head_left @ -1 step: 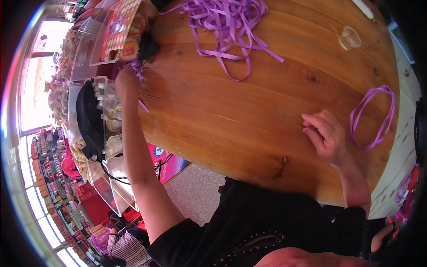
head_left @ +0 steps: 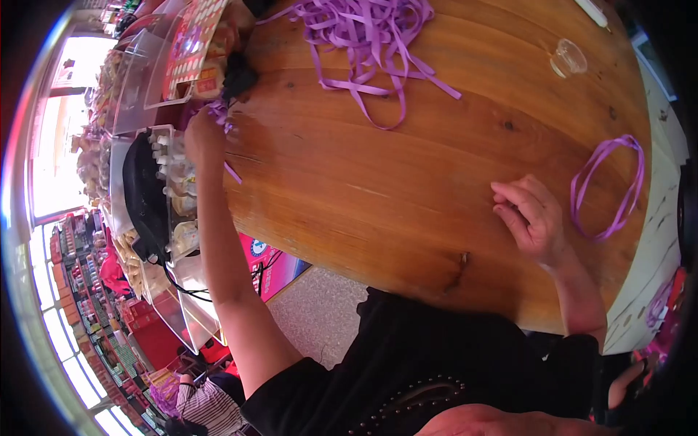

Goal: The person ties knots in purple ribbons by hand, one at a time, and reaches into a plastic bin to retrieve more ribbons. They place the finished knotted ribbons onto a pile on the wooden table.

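My left hand [head_left: 203, 136] reaches to the table's left edge, beside a small bunch of purple ribbon pieces [head_left: 219, 111]. Its fingers are hidden behind the back of the hand, so whether it grips any ribbon does not show. A short purple ribbon end [head_left: 233, 172] lies just below, by my forearm. Over the right part of the table is my right hand [head_left: 533, 216], fingers loosely bent and thumb apart, with nothing in it. A loop of purple ribbon [head_left: 609, 185] lies to its right. At the far middle sits a large tangled heap of purple ribbon [head_left: 367, 33].
The wooden table [head_left: 349, 182] spans the view. A small clear cup [head_left: 568, 58] lies on its side at the far right, near a white pen-like stick [head_left: 592, 11]. Clear plastic bins [head_left: 178, 171] and a black bag [head_left: 145, 196] crowd the left edge. A person in stripes [head_left: 207, 405] is lower left.
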### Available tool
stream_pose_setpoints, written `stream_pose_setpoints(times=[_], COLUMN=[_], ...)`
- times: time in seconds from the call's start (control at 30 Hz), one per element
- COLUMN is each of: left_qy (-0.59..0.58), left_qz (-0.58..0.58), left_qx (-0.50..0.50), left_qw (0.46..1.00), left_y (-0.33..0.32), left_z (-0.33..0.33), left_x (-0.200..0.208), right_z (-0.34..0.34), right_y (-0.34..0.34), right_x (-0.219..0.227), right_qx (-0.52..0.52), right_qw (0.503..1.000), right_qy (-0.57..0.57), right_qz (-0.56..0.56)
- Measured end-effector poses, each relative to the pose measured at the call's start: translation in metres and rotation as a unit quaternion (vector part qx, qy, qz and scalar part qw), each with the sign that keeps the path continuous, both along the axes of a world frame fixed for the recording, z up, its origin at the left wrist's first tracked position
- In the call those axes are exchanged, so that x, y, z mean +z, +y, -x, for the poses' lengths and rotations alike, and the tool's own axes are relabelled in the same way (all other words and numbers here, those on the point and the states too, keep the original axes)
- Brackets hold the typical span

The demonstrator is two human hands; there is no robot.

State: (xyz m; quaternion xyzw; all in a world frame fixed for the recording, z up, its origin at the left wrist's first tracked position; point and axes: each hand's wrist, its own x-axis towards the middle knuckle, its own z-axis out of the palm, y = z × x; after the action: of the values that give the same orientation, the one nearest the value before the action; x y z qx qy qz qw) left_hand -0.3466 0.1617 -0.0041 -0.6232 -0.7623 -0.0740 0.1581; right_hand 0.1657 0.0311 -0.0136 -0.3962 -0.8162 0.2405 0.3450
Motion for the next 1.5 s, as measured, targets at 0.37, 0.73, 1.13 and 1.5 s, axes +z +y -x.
stream_pose_setpoints(times=[0.37, 0.73, 1.13, 1.5], left_qy=[-0.094, 0.115, -0.588, -0.277], left_qz=[-0.162, 0.009, 0.003, -0.101], left_qx=[-0.469, -0.499, -0.491, -0.643], left_qw=[0.863, 0.859, 0.642, 0.706], left_y=[-0.009, 0.044, -0.068, -0.136], left_z=[-0.197, -0.251, -0.335, -0.409], left_x=[0.024, 0.009, 0.092, 0.049], right_z=[0.000, 0.001, -0.036, -0.073], right_y=[-0.001, -0.008, -0.016, -0.085], right_x=[-0.006, -0.016, 0.039, 0.048], right_qx=[0.003, 0.019, -0.127, -0.088], right_qw=[0.999, 0.990, 0.978, 0.899], right_qy=[0.013, -0.005, 0.163, 0.383], right_qz=[-0.033, -0.142, -0.040, 0.195])
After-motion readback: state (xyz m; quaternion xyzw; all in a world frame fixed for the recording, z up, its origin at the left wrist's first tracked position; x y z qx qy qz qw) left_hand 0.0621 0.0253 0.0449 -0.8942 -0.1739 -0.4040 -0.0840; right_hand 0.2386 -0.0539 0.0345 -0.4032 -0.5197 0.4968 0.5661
